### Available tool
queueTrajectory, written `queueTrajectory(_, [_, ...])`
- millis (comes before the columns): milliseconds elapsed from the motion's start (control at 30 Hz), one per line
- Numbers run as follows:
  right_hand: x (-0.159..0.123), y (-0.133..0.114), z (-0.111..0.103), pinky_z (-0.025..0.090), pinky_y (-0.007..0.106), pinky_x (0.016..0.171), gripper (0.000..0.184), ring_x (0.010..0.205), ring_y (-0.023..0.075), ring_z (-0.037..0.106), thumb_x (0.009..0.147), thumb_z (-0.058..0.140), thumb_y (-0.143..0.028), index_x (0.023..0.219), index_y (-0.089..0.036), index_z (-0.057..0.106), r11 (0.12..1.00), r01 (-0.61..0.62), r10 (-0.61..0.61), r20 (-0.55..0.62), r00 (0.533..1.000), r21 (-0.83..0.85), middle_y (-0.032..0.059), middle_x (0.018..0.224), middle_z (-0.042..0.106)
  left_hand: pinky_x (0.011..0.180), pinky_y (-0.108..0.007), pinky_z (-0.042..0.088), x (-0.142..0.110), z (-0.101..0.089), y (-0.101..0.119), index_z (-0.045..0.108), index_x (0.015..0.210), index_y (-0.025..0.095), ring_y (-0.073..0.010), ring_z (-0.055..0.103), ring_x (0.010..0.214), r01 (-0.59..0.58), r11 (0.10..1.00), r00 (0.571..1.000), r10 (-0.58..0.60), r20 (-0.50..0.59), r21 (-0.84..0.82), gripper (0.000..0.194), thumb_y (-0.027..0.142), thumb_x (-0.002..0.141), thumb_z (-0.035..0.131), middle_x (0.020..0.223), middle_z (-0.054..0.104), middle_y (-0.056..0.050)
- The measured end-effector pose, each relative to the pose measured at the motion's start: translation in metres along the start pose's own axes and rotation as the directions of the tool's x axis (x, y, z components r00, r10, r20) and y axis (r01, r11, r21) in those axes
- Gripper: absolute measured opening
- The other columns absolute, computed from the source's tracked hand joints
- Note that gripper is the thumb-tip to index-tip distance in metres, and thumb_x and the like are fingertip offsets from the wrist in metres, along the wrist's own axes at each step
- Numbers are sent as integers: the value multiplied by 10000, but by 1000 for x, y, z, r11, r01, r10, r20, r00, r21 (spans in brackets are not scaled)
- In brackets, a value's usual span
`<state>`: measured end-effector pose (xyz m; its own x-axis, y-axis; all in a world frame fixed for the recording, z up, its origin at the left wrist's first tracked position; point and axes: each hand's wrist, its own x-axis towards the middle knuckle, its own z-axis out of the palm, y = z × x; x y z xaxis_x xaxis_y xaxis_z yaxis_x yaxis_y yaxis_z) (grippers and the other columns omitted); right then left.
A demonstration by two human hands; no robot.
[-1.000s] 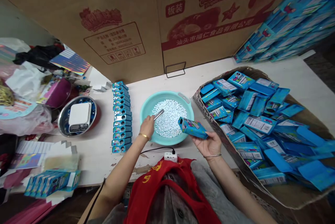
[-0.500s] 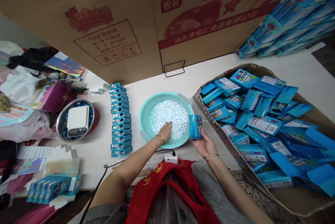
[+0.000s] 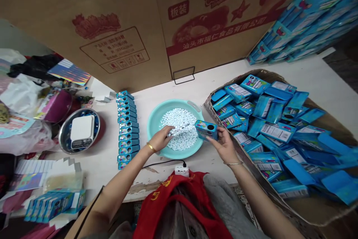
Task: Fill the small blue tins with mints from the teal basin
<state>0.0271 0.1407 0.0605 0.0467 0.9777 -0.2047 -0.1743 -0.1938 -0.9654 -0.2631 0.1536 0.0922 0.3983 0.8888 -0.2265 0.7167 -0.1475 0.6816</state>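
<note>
My right hand (image 3: 225, 144) grips a small blue printed cardboard box (image 3: 206, 130), its side with a dark round hole turned up, at the right rim of a turquoise plastic basin (image 3: 152, 119). Many small white pellets (image 3: 179, 145) lie in the basin. Over its left part, my left hand (image 3: 160, 138) is closed on a narrow, clear scoop-like thing (image 3: 180, 129) that seems to carry pellets and points toward the box. Its exact shape is hard to make out against the pellets.
Left of the basin runs a row of blue boxes (image 3: 128, 131). A steel bowl (image 3: 65, 134) holds a white scale (image 3: 82, 131). To the right, a large carton tray (image 3: 279, 203) holds many blue boxes. A big cardboard carton (image 3: 125, 8) stands behind; a cable with a white plug (image 3: 181, 170) lies in front.
My left hand has come up out of the pellets and moved left, with the scoop-like thing now showing. The box in my right hand has been tipped so its holed side faces up.
</note>
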Motion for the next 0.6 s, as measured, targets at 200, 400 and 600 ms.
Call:
queueTrajectory(200, [7, 6, 18, 420, 394, 955, 375, 974, 225, 558, 730, 697, -308, 1079, -250, 574, 945, 169, -143, 111, 984, -281, 46, 1037, 618, 975, -364, 417, -13, -60, 47, 498, 1251, 194, -229, 547, 1077, -33, 993, 996, 23, 82, 115, 375, 268, 884, 473, 1178, 575, -111])
queueTrajectory(400, [5, 11, 33, 404, 440, 987, 371, 1103, 260, 543, 786, 595, -278, 1152, -254, 535, 882, 293, -218, 232, 948, -369, 77, 1145, 604, 892, -315, 451, -2, -77, 83, 567, 1146, 221, -222, 583, 1008, -57, 954, 978, -6, 207, 294, 322, 196, 828, 523, 1084, 598, -72])
queueTrajectory(600, [1, 22, 38, 403, 454, 1004, 373, 1142, 256, 531, 818, 516, -226, 1190, -249, 496, 838, 361, -249, 300, 921, -410, 91, 1190, 581, 742, -313, 458, 9, -79, 119, 560, 1110, 208, -233, 618, 831, -51, 868, 977, -61, 207, 495, 315, 142, 803, 530, 941, 598, -78])
